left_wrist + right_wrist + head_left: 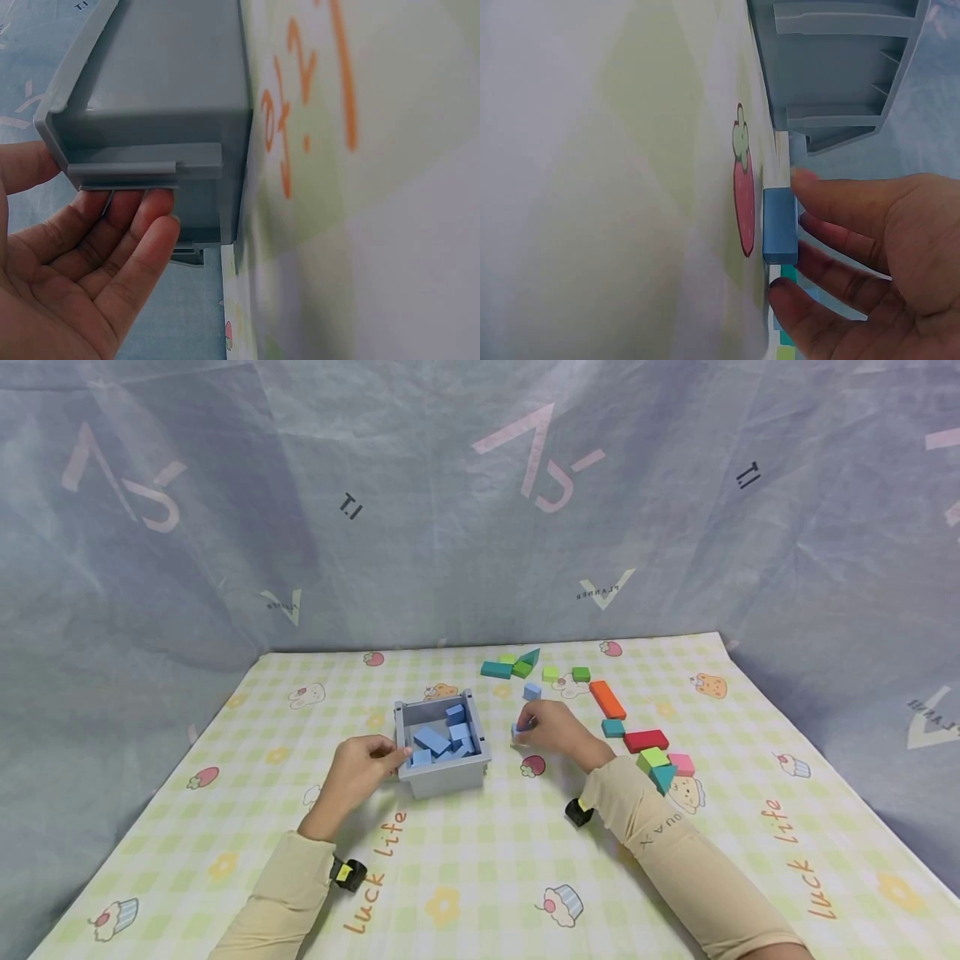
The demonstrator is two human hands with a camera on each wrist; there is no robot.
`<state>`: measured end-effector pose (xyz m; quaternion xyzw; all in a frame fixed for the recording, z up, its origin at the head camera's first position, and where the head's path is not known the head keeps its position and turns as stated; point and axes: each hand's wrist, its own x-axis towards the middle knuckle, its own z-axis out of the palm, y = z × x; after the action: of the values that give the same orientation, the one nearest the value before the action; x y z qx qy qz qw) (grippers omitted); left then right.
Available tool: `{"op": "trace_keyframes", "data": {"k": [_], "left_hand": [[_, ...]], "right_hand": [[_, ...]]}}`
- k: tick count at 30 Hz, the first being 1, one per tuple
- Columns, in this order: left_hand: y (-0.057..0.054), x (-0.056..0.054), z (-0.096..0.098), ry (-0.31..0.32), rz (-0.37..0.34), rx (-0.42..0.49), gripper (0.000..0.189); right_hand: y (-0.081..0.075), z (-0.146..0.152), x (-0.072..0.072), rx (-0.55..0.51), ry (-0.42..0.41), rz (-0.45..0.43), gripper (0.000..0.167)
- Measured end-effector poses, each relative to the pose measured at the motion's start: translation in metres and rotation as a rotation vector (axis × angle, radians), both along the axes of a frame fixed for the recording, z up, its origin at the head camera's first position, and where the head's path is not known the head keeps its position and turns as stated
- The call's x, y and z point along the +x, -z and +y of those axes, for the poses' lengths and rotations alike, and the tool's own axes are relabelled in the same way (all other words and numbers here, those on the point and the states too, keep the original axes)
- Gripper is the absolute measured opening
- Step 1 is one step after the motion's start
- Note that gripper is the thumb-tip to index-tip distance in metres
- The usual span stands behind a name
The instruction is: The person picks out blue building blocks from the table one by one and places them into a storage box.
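Observation:
A grey plastic bin stands on the checked tablecloth with several light blue blocks inside. My left hand grips its left rim, thumb on top and the other fingers curled under the ledge, as the left wrist view shows. To the right of the bin, my right hand has its thumb and fingers curled around a small blue block at the tablecloth. Parts of the fingers are hidden behind that block. Another light blue block lies just beyond the right hand.
Teal and green blocks lie at the back. On the right are an orange bar block, a red block, a pink block and a teal triangle. A grey-blue curtain hangs behind the table.

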<state>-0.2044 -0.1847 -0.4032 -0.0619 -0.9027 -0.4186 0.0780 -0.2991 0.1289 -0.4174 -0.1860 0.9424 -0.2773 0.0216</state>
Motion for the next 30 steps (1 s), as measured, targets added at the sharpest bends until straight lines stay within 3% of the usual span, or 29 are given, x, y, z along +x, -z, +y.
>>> {"op": "trace_keyframes", "data": {"k": [6, 16, 24, 30], "left_hand": [[0.000, 0.000, 0.000, -0.004, -0.003, 0.003, 0.025], [0.000, 0.001, 0.000, -0.001, -0.004, 0.000, 0.027], [-0.001, 0.001, 0.000, 0.002, -0.001, 0.003, 0.025], [0.000, 0.001, 0.001, 0.001, 0.001, 0.004, 0.026]], "right_hand": [[0.001, -0.001, 0.002, 0.008, -0.026, 0.037, 0.013], [-0.004, 0.006, 0.000, 0.044, -0.024, 0.005, 0.027], [-0.008, 0.028, -0.009, 0.012, 0.037, 0.033, 0.029], [-0.020, 0.039, -0.012, -0.084, 0.111, 0.069, 0.029]]}}
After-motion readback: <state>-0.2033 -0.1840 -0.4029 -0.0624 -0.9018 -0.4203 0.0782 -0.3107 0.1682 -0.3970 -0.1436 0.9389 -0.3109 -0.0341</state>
